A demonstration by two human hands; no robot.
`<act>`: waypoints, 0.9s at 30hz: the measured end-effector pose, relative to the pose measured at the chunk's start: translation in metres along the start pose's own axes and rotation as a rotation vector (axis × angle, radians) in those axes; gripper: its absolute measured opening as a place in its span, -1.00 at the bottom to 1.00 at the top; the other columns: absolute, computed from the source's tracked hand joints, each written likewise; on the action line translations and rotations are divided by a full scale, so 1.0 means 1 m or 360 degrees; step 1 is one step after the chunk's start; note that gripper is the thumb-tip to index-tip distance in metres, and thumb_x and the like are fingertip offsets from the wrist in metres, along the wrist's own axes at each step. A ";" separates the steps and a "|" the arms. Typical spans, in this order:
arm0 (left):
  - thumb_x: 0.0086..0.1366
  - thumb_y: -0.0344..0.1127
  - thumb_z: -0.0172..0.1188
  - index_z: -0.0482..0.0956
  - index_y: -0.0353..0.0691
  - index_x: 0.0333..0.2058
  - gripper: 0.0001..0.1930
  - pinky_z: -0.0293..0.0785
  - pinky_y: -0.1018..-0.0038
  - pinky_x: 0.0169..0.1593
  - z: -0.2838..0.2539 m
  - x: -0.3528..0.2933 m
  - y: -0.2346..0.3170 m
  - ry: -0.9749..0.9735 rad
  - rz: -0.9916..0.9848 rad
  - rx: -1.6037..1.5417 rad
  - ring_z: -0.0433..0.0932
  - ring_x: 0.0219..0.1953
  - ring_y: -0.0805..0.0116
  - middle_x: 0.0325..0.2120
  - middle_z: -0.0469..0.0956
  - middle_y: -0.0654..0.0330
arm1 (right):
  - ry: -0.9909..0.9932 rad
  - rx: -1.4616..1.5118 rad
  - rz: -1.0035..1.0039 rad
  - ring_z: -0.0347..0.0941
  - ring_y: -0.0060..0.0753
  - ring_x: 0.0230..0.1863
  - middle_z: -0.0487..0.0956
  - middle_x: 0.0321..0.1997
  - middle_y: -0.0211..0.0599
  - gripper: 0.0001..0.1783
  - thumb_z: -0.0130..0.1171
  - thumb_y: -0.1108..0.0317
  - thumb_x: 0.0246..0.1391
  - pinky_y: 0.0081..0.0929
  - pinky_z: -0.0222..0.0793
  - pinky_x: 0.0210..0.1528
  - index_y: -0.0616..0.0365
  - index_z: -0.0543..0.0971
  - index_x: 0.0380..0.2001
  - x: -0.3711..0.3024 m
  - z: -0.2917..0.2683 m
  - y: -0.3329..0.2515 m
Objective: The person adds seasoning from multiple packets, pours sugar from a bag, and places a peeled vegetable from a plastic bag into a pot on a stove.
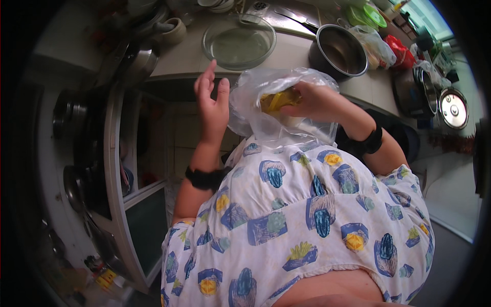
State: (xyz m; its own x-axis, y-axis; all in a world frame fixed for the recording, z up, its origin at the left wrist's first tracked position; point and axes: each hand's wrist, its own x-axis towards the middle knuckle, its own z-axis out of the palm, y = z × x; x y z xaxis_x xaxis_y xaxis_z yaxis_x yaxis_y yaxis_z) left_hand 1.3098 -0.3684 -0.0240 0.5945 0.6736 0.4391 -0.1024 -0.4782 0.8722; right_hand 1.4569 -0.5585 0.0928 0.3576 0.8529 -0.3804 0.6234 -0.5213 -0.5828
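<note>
My right hand reaches into a clear plastic bag just in front of my body. Its fingers close on a yellow, shiny packet inside the bag, though the bag's folds hide part of it. To the left of the bag, my left hand is raised with its fingers stretched out and nothing in it. Beyond that hand, a round glass bowl stands near the counter's edge. A dark metal saucepan with a long handle sits on the counter behind the bag, to the right.
On the counter, a mortar with a pestle stands far left. Filled plastic bags, one red, and green plastic lids lie at the back right. A pressure cooker and its lid are at the right. An open cabinet is at left.
</note>
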 end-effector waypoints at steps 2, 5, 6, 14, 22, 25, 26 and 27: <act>0.30 -0.28 0.14 0.29 -0.20 0.19 -0.50 0.42 0.45 -0.02 0.024 -0.011 0.096 -0.0192 0.0221 -0.0060 0.46 -0.01 0.28 -0.03 0.41 0.13 | 0.0024 -0.0052 0.0087 0.57 -0.15 -0.20 0.62 -0.23 -0.07 -0.37 0.31 -0.03 -0.06 -0.37 0.44 -0.12 0.23 0.51 -0.05 -0.031 -0.002 0.030; 0.21 -0.41 0.19 0.35 -0.12 0.13 -0.51 0.47 0.42 -0.12 0.059 -0.061 0.182 -0.0422 0.0392 0.0080 0.53 -0.12 0.22 -0.08 0.43 0.11 | -0.0025 -0.0067 -0.0011 0.57 -0.16 -0.21 0.62 -0.25 -0.09 -0.40 0.31 -0.01 -0.05 -0.39 0.44 -0.13 0.23 0.51 -0.08 -0.089 0.004 0.050; 0.15 -0.47 0.22 0.38 -0.08 0.08 -0.51 0.50 0.40 -0.18 0.055 -0.062 0.184 -0.0471 0.0344 0.0203 0.56 -0.19 0.17 -0.10 0.44 0.10 | -0.0078 -0.0072 0.0004 0.57 -0.17 -0.21 0.62 -0.25 -0.10 -0.42 0.32 0.01 -0.04 -0.40 0.43 -0.13 0.23 0.51 -0.08 -0.084 0.008 0.043; 0.01 -0.65 0.11 0.46 -0.22 -0.41 -0.81 0.50 0.31 -0.27 0.004 -0.085 0.103 -0.0161 -0.0057 0.0577 0.55 -0.35 0.10 -0.37 0.47 0.09 | -0.0017 0.0233 -0.1078 0.45 -0.04 0.00 0.48 -0.07 -0.12 -0.52 0.20 0.60 -0.06 -0.32 0.41 0.01 0.19 0.39 -0.02 -0.082 0.041 0.025; 0.06 -0.71 -0.02 0.56 -0.22 -0.33 -0.71 0.52 0.41 -0.21 -0.029 -0.153 0.102 0.0403 -0.0521 0.0614 0.59 -0.28 0.16 -0.31 0.52 0.08 | 0.0137 0.1008 -0.0879 0.43 -0.54 -0.09 0.48 -0.06 -0.32 -0.52 0.20 0.50 0.06 -0.58 0.35 0.00 0.22 0.32 0.05 -0.046 0.049 0.035; 0.09 -0.74 -0.05 0.50 -0.25 -0.09 -0.59 0.44 0.48 -0.01 -0.020 -0.148 0.100 0.0391 -0.0682 -0.0107 0.52 -0.07 0.33 -0.14 0.50 0.14 | -0.0160 0.1655 -0.0580 0.40 -0.45 0.07 0.44 0.02 -0.25 -0.58 0.13 0.45 0.16 -0.44 0.40 0.09 0.27 0.31 0.06 -0.034 0.033 0.033; 0.09 -0.75 -0.05 0.45 -0.26 0.00 -0.53 0.39 0.49 0.06 -0.015 -0.146 0.104 0.0382 -0.0744 -0.0478 0.47 0.01 0.37 -0.07 0.48 0.15 | -0.0212 0.1836 -0.0479 0.40 -0.39 0.11 0.44 0.04 -0.21 -0.58 0.11 0.43 0.18 -0.36 0.42 0.13 0.29 0.31 0.07 -0.034 0.032 0.033; 0.09 -0.75 -0.05 0.45 -0.26 0.00 -0.53 0.39 0.49 0.06 -0.013 -0.142 0.109 0.0368 -0.0738 -0.0471 0.47 0.01 0.37 -0.07 0.48 0.15 | -0.0201 0.1848 -0.0485 0.40 -0.39 0.11 0.44 0.04 -0.21 -0.58 0.11 0.43 0.18 -0.36 0.42 0.13 0.29 0.31 0.07 -0.034 0.031 0.033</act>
State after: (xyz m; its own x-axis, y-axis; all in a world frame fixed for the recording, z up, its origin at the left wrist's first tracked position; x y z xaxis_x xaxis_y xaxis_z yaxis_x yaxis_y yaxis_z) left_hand 1.2039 -0.5088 0.0117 0.4445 0.8958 0.0043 -0.1109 0.0502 0.9926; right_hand 1.4440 -0.6051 0.0645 0.1936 0.9704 -0.1446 -0.3498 -0.0694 -0.9342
